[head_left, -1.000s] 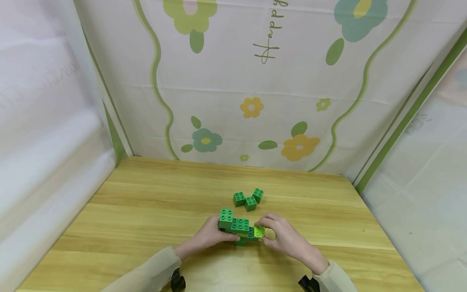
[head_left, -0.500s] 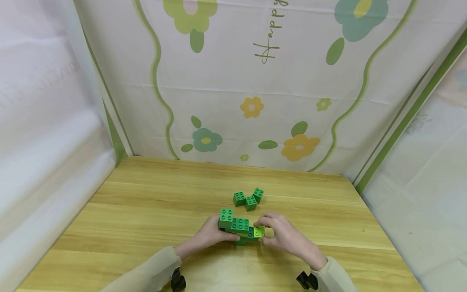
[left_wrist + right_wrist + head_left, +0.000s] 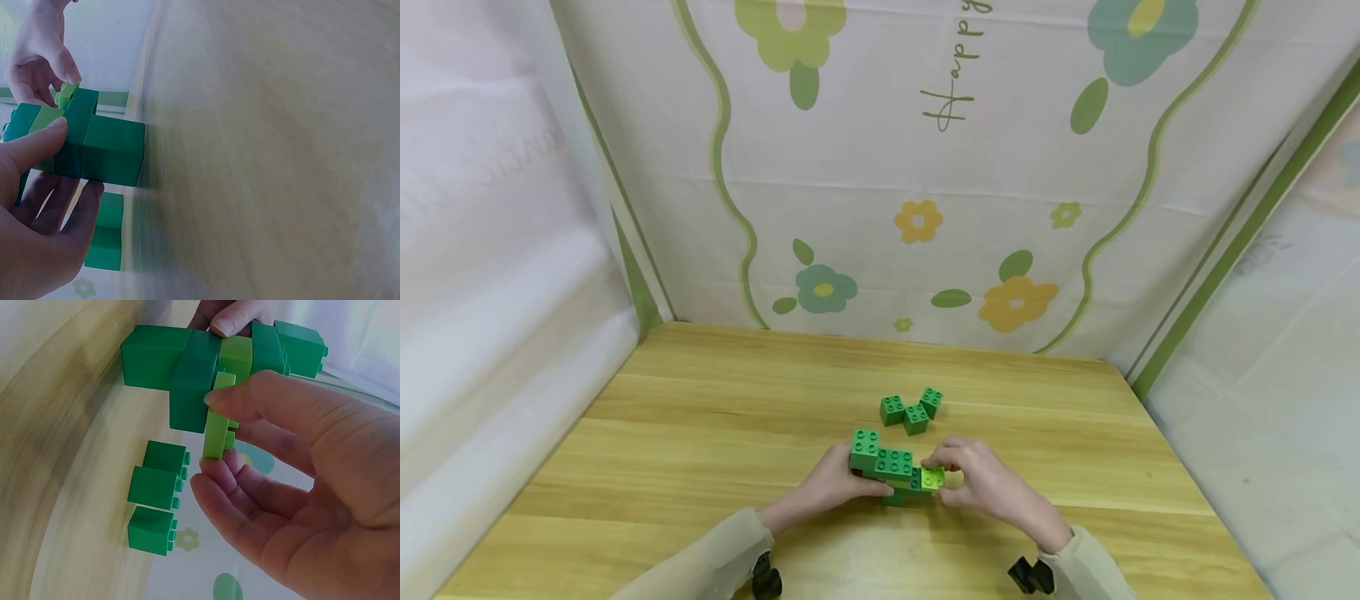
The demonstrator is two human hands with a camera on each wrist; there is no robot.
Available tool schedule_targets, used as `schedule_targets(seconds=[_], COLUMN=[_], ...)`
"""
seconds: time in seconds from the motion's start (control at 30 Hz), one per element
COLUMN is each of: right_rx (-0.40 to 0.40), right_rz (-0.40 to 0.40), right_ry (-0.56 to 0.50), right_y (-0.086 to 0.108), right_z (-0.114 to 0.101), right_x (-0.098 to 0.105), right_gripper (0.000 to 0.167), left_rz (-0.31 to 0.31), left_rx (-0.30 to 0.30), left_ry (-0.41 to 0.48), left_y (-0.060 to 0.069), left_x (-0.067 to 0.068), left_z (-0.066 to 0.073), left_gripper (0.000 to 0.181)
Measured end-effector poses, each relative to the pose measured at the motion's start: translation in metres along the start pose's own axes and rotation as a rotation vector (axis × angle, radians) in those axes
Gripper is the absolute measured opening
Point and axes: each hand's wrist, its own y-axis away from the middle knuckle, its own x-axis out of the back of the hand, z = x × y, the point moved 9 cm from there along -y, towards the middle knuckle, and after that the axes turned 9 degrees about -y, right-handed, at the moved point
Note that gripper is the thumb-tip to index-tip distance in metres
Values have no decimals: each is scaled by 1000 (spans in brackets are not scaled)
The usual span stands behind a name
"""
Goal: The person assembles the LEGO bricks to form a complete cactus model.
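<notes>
1. plainly, the left hand [image 3: 835, 479] gripped the block assembly [image 3: 892, 468] in the lower middle of the head view, its thumb curled along the near side and its other fingers mostly hidden behind.
2. the block assembly was made of joined pieces in several greens: a taller green block [image 3: 864, 450] stood at its left end, and a studded brick [image 3: 895, 459] sat just to the right of that.
3. the right hand [image 3: 981, 483], at the assembly's right end, pinched a lime piece [image 3: 932, 477] between thumb and fingers.
4. in the middle of the right wrist view, the lime piece was up against a dark green block [image 3: 192, 384] of the assembly; whether it was fixed there could not be told.
5. in the left wrist view, the assembly filled part of the left side, with the left thumb across its layers and the right hand at the upper left.
6. three loose green blocks [image 3: 916, 420] lay close together above the assembly in the head view.
7. they rested on a wood-grain table [image 3: 737, 417], which spread across the lower part of the frame; a white flowered cloth [image 3: 850, 150] hung above it.
8. pale sleeves [image 3: 707, 554] came in from the bottom edge, with black devices [image 3: 767, 577] at the wrists.
</notes>
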Motion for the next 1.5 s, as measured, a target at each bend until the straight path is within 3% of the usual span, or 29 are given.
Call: schedule_targets(seconds=[0.27,0.47,0.67,0.9,1.27,1.5], right_rx=[-34,3,23,-45,-139,-208], right_rz=[23,50,49,132,275,285], right_ry=[-3,-3,-76,-199,-160,-164], right_y=[4,7,6,2,-14,-25], right_z=[3,1,2,26,63,83], right_x=[-2,0,9,24,37,35], right_gripper=[34,34,32,21,23,26], left_rz=[0,0,0,-4,-9,-9], left_rx=[-13,-15,-14,-21,-32,-33], left_ry=[-15,-22,-19,-23,-13,4], left_y=[0,0,-1,-2,0,0], left_x=[0,0,0,0,-1,-1], left_z=[-1,-1,0,0,0,3], left_gripper=[42,43,43,42,41,42])
